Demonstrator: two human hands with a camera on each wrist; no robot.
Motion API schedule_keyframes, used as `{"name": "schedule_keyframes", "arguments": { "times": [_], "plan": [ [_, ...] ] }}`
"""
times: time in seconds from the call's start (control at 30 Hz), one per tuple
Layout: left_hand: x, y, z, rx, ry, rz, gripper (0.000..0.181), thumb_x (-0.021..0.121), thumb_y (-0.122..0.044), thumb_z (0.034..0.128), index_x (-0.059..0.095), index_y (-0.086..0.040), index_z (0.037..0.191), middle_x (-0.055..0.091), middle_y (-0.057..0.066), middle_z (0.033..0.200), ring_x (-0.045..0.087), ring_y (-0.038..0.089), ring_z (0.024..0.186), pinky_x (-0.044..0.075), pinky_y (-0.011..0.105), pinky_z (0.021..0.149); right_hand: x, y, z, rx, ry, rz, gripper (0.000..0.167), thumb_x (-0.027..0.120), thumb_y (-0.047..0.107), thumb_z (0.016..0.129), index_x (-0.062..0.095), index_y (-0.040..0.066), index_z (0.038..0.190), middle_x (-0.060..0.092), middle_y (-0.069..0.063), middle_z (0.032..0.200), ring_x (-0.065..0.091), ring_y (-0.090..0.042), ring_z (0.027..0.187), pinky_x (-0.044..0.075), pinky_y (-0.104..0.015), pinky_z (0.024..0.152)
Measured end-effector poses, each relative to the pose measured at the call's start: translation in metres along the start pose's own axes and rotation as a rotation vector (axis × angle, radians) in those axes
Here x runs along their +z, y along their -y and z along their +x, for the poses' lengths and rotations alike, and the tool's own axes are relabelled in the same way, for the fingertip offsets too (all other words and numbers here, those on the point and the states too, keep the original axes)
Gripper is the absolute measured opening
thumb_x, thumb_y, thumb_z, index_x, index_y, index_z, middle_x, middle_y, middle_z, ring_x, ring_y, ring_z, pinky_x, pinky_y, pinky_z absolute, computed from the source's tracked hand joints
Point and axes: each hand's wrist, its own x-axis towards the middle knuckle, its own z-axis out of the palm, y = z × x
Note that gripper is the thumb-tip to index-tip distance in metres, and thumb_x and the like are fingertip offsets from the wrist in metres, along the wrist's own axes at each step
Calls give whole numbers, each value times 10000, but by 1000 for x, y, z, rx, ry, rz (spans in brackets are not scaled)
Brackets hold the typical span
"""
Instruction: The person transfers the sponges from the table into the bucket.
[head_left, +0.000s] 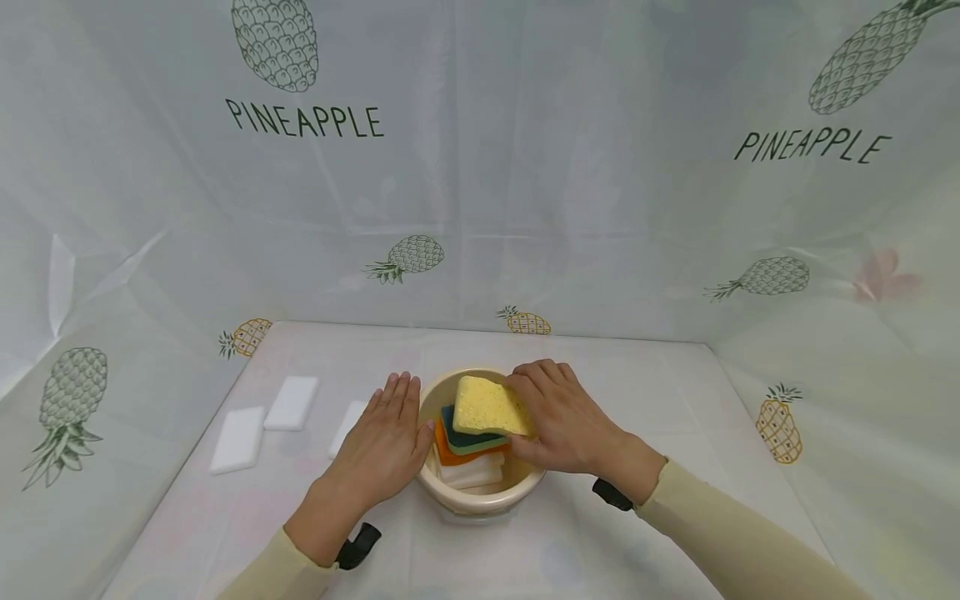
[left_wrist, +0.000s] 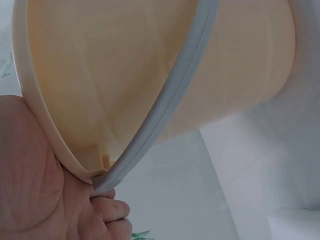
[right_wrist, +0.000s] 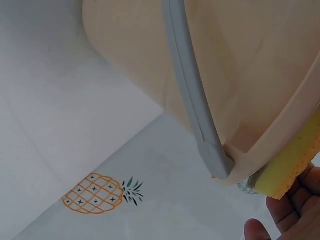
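A cream bucket (head_left: 480, 502) with a grey handle (left_wrist: 165, 107) stands at the middle of the table. My right hand (head_left: 566, 421) holds a yellow sponge (head_left: 487, 407) over the bucket's mouth at its right side. In the right wrist view, the fingers of that hand (right_wrist: 297, 215) lie along the sponge (right_wrist: 287, 172) beside the rim. Beneath it in the bucket are a dark green sponge (head_left: 468, 442), an orange piece (head_left: 448, 456) and white pieces (head_left: 471, 473). My left hand (head_left: 382, 442), fingers straight, rests against the bucket's left rim (left_wrist: 45, 115).
Two white blocks (head_left: 238, 440) (head_left: 292, 403) lie on the left of the table. Another white block (head_left: 348, 425) is partly hidden behind my left hand. A pineapple-printed sheet (head_left: 525, 208) hangs around the table.
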Motion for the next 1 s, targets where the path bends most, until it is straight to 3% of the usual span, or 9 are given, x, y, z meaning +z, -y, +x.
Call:
{"name": "schedule_keyframes", "arguments": {
  "times": [0.2, 0.6, 1.0],
  "plan": [
    [0, 0, 0, 2, -8, 0, 699, 458, -370, 1112, 325, 120, 1592, 317, 312, 1666, 268, 440, 1587, 252, 576, 1290, 0, 1, 1, 6, 53, 20, 569, 645, 423, 859, 586, 119, 1336, 593, -17, 1272, 507, -214, 1171, 416, -394, 945],
    [0, 0, 1, -8, -3, 11, 703, 457, -375, 1110, 318, 111, 1599, 313, 301, 1673, 257, 427, 1594, 251, 569, 1293, -2, 10, -1, -73, 169, 112, 555, 678, 472, 872, 600, 165, 1327, 606, 42, 1292, 518, -165, 1186, 431, -387, 984],
    [1, 0, 2, -14, 8, -1, 705, 450, -374, 1113, 303, 108, 1605, 301, 294, 1680, 247, 424, 1598, 242, 565, 1297, -1, 11, -1, -96, 198, 102, 516, 686, 450, 863, 621, 187, 1302, 617, 47, 1281, 530, -165, 1183, 448, -391, 1000]
  ]
}}
